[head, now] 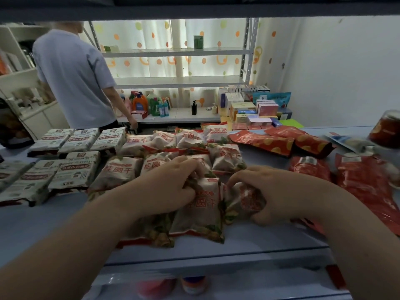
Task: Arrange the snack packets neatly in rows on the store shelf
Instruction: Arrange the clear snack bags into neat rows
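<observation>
Several white snack packets with red lettering (151, 163) lie in rough rows across the middle of the blue shelf (54, 217). My left hand (166, 187) grips the top of one such packet (201, 211) near the shelf's front. My right hand (279, 193) pinches a crumpled packet (242, 200) of the same kind just to its right. The two packets touch each other. Flat white-and-green packets (73, 152) are stacked in rows at the left. Red packets (281, 141) lie loosely at the right.
A dark red jar (387, 131) stands at the far right of the shelf. The shelf above (194, 9) hangs low overhead. Behind, a person in a light shirt (73, 79) stands by racks with bottles (149, 105) and boxes (255, 111).
</observation>
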Available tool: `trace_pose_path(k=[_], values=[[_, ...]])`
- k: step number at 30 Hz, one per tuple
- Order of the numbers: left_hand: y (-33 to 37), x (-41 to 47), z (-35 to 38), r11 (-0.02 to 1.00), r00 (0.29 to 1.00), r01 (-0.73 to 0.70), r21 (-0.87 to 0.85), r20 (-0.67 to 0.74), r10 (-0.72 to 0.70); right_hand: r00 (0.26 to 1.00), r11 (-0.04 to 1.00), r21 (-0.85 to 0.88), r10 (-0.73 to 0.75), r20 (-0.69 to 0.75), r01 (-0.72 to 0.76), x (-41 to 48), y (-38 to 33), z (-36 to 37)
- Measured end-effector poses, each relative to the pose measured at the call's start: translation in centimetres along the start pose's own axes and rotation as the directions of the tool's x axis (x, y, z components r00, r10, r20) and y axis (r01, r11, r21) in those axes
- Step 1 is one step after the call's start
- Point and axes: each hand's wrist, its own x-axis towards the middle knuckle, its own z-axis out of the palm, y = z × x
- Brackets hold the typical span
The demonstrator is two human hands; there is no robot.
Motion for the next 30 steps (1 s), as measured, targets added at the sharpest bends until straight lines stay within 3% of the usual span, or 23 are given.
trace_pose_path(k=[8,15,20,30], values=[[0.6,-3.0,1.4,0.990,0.976,-0.080,0.115,-0.191,0.101,0.998,0.993,0.116,0.023,-0.059,-0.016,-1.1,1.2,-0.5],[0.8,-4.6,4.5,0.967,0.993,-0.021,0.255,-0.108,0.050,0.977,0.960,0.278,0.098,-0.187,-0.042,-1.2,1.0,-0.5],[0.3,-4.3,5.8,0.955,0.995,-0.008,0.296,-0.094,0.037,0.908,0.912,0.397,0.247,-0.337,-0.101,-0.1,-0.4,1.0],[0.0,-4.5,6.4,0.944,0.994,0.014,0.329,-0.105,0.022,0.783,0.862,0.192,0.506,-0.362,-0.469,0.8,-4.1,4.5]])
